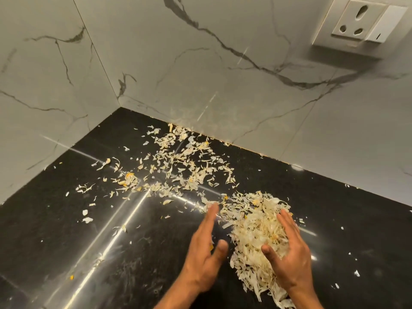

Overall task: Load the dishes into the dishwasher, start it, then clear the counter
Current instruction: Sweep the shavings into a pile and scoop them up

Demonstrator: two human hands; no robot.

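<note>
On a glossy black worktop in a marble-tiled corner, left hand open and empty, right hand cupping heaped peelings; light flakes could scatter or slip when lifted.

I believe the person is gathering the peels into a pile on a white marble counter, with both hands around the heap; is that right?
Not quite: the counter is black; the white marble is the wall behind it. The head view shows this. The rest holds: the left hand and right hand flank the pile of peels.
</note>
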